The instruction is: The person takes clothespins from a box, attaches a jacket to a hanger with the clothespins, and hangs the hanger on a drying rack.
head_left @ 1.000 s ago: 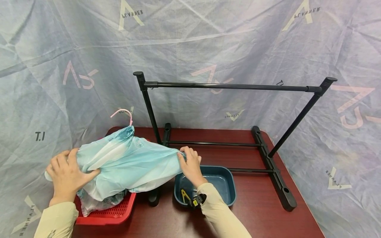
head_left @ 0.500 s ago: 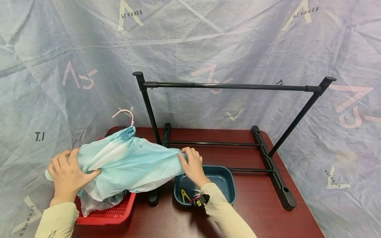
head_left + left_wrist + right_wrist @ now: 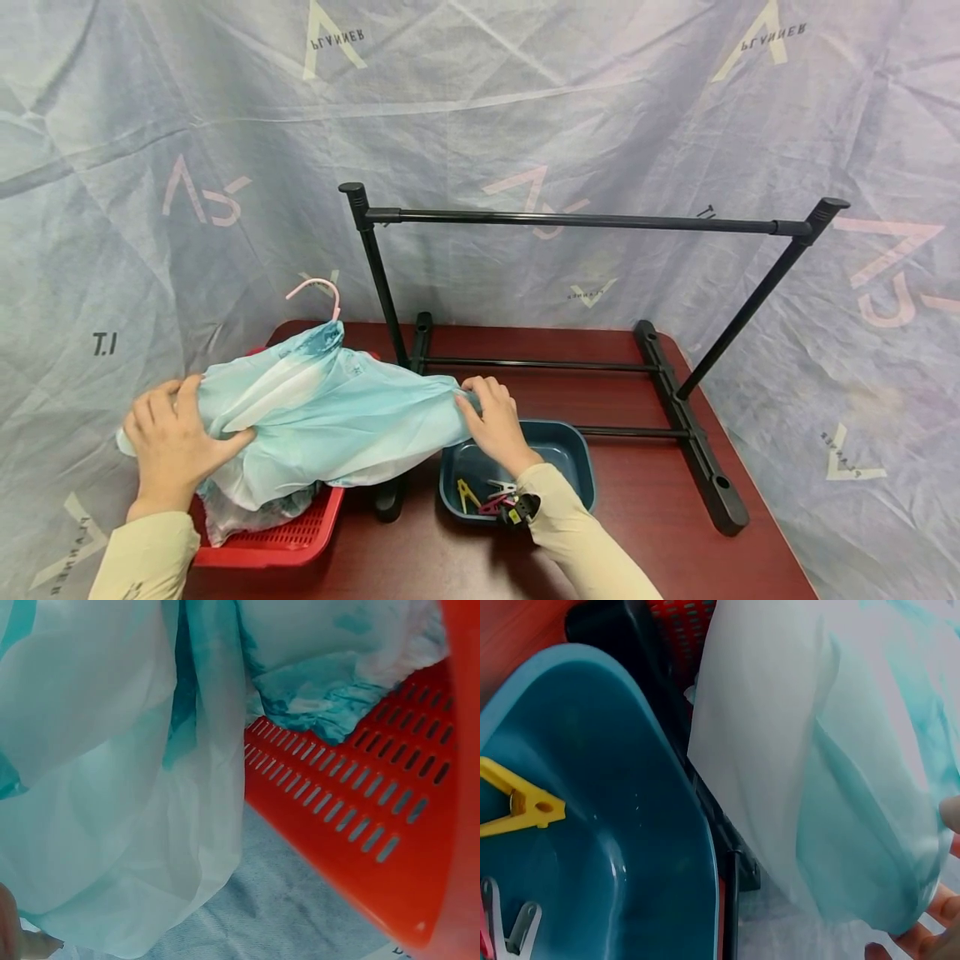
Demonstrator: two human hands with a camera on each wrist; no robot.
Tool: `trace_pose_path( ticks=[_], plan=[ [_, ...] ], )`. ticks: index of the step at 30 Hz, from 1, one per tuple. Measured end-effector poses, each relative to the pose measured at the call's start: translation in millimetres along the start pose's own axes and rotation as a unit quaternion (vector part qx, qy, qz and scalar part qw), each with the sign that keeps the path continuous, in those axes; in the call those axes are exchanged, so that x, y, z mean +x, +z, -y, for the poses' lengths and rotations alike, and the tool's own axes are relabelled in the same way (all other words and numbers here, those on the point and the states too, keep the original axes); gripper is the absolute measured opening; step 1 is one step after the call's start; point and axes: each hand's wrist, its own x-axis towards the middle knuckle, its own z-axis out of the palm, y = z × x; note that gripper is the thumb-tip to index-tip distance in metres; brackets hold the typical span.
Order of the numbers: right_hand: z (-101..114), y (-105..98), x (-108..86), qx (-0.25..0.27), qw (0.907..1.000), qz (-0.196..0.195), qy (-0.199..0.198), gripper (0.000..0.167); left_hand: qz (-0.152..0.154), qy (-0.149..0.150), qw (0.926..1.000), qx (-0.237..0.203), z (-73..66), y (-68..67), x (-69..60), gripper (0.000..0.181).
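A thin light-blue and white garment [image 3: 352, 425] hangs on a hanger, whose pink hook [image 3: 318, 285] sticks up from the neck opening; the rest of the hanger is hidden in the cloth. My left hand [image 3: 168, 437] grips the garment's left side, thumb across the front. At its right end my right hand [image 3: 497, 423] pinches the cloth, drawing it out sideways. In the right wrist view, fingertips [image 3: 941, 904] lie along the cloth's edge. The garment is held over a red basket [image 3: 300, 542], which contains more crumpled clothing [image 3: 251, 517].
A blue bin [image 3: 588, 467] below my right hand holds a yellow clip [image 3: 521, 802] and other clips. Behind it stands a black garment rack [image 3: 585, 219] with a high crossbar and floor-level feet. Everything rests on a dark red table [image 3: 637, 533], before a grey cloth backdrop.
My right hand has shifted slightly to the right with the garment's end, uncovering more clips in the bin. The hook has moved slightly right. My left hand has hardly moved.
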Motion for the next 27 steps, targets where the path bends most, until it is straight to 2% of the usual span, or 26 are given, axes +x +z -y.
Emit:
trace_pose_path(
  ticks=[6, 27],
  plan=[
    [-2, -4, -4.2, -0.008, 0.9999, 0.013, 0.0, 0.022, 0.013, 0.002, 0.9999, -0.001, 2.3, 1.0, -0.9, 0.103],
    [-5, -21, -7.6, -0.034, 0.9985, 0.042, -0.012, 0.023, 0.02, 0.004, 0.9997, -0.013, 5.2, 2.4, -1.6, 0.101]
  ],
)
